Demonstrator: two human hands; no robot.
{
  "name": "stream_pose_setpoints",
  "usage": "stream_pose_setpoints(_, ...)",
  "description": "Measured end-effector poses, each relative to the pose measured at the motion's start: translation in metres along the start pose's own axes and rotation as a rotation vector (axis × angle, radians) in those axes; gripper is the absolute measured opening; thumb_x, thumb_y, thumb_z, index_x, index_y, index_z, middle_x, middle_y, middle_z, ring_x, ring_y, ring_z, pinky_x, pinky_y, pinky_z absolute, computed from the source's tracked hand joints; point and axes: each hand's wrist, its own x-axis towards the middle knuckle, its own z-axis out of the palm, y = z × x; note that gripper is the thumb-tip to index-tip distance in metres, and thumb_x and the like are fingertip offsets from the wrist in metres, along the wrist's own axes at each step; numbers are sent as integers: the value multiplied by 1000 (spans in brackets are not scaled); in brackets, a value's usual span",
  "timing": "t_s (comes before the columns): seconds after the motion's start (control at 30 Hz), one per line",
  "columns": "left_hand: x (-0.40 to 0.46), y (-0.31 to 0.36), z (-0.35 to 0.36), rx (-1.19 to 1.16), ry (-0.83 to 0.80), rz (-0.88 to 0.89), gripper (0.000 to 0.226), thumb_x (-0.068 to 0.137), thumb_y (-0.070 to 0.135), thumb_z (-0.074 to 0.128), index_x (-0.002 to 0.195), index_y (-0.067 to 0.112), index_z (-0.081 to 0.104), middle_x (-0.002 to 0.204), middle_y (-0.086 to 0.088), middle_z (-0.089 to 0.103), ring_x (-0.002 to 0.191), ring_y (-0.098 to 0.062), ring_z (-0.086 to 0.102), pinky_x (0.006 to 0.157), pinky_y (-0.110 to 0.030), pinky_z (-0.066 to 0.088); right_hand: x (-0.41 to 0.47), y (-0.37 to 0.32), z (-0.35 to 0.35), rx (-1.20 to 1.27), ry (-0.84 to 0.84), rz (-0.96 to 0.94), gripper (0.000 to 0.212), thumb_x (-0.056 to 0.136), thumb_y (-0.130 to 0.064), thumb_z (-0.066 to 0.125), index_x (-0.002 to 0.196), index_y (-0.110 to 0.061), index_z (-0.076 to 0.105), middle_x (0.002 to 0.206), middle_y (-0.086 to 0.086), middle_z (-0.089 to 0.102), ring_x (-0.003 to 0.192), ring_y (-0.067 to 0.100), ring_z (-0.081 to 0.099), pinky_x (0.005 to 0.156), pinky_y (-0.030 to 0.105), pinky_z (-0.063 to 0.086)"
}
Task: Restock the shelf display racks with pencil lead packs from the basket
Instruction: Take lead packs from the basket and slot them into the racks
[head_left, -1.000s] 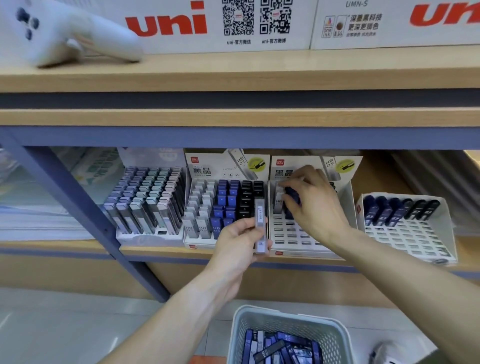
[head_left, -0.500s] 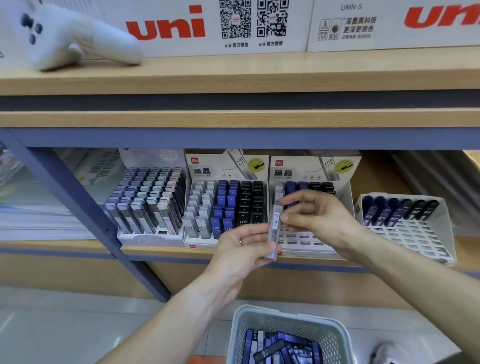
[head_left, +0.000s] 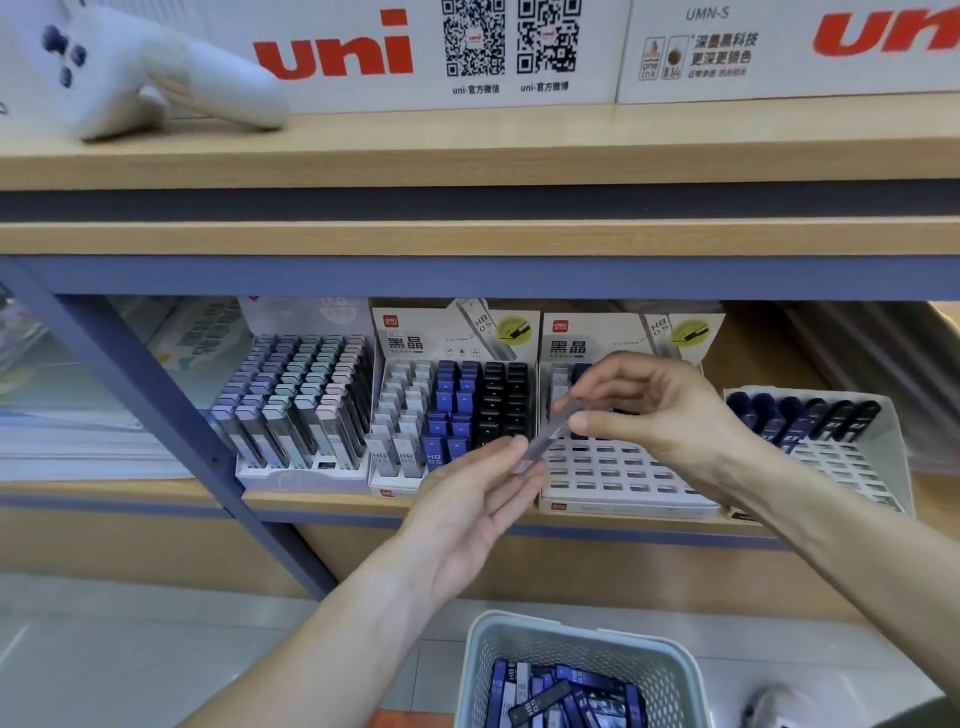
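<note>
A slim grey pencil lead pack (head_left: 543, 439) hangs tilted in front of the shelf. My right hand (head_left: 660, 415) pinches its upper part between thumb and forefinger. My left hand (head_left: 467, 499) lies palm up below it, fingers nearly straight, fingertips touching the pack's lower end. Behind the hands stands a white display rack (head_left: 623, 480) with mostly bare slots and a few packs in its back rows. The rack to its left (head_left: 452, 415) is filled with grey, blue and black packs. On the floor below, a pale basket (head_left: 485, 670) holds several blue and black packs (head_left: 566, 691).
A full rack of pastel-capped packs (head_left: 296, 405) stands at the left, by a slanted blue shelf post (head_left: 156, 415). At the far right, a rack (head_left: 831, 452) holds one back row of dark packs. White uni boxes (head_left: 415, 47) and a white device (head_left: 130, 67) sit on the upper shelf.
My right hand left the rack and took the pack's upper end. My left hand's fingers straightened off the pack, which now tilts toward the right rack.
</note>
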Motion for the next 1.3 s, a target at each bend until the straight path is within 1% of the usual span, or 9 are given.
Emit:
stream_pose_setpoints(0.17,-1,7,1,-124,-2,61,52,75,-13,73,125,-2,63,111,-23,75,101,-26,75,87,-35,61,-8,-8,-12,-197,-178,-4,13,79,6,79,83,-4,72,104,5,77,103,21,72,85,35,60)
stream_pose_setpoints(0.33,-3,5,-1,10,-6,227,44,79,-11,73,121,-2,63,109,-20,76,101,-25,75,89,-31,60,-16,-4,-17,-314,-342,145,20,84,0,77,93,-18,74,105,1,75,101,21,71,85,31,57)
stream_pose_setpoints(0.43,-2,0,1,93,-25,272,39,80,-9,74,117,0,67,109,-20,76,103,-26,75,88,-29,61,-14,-1,-8,-308,-225,109,25,83,-15,82,103,-14,67,99,2,77,94,23,72,84,29,56)
stream_pose_setpoints(0.67,-2,-6,12,204,-71,344,44,78,2,79,120,9,69,110,-14,77,109,-25,73,94,-33,58,-9,4,9,-301,-123,-8,43,83,-10,82,116,-26,59,88,7,73,78,27,72,73,39,61)
stream_pose_setpoints(0.77,-3,-5,12,268,-67,330,45,81,11,81,124,16,67,110,-11,77,107,-25,74,95,-35,57,0,3,1,-367,54,-87,43,85,-8,79,117,-29,59,87,5,71,76,23,72,77,44,62)
stream_pose_setpoints(0.87,-3,-7,7,464,-5,278,23,90,15,76,113,17,74,104,-7,78,97,-24,76,85,-32,62,10,11,-8,-551,244,-165,37,86,-15,79,110,-30,54,82,-4,71,77,7,69,75,22,57)
stream_pose_setpoints(0.97,0,-11,-1,615,44,199,15,94,15,72,108,19,76,102,-6,79,89,-20,75,86,-34,62,18,23,-4,-723,261,-239,34,89,-18,76,105,-29,49,80,-9,69,81,-3,62,72,7,41)
stream_pose_setpoints(1.13,7,-15,-10,756,61,146,19,99,16,66,113,26,73,106,-1,77,95,-22,76,87,-32,62,29,43,6,-851,236,-309,28,87,-15,74,99,-27,53,86,-12,62,96,13,56,77,37,52)
stream_pose_setpoints(1.3,13,-18,-12,818,29,162,28,102,16,62,123,32,67,107,-2,75,85,-14,73,86,-30,61,33,56,10,-956,177,-348,24,85,-16,76,101,-20,58,78,-22,50,98,18,53,74,39,52)
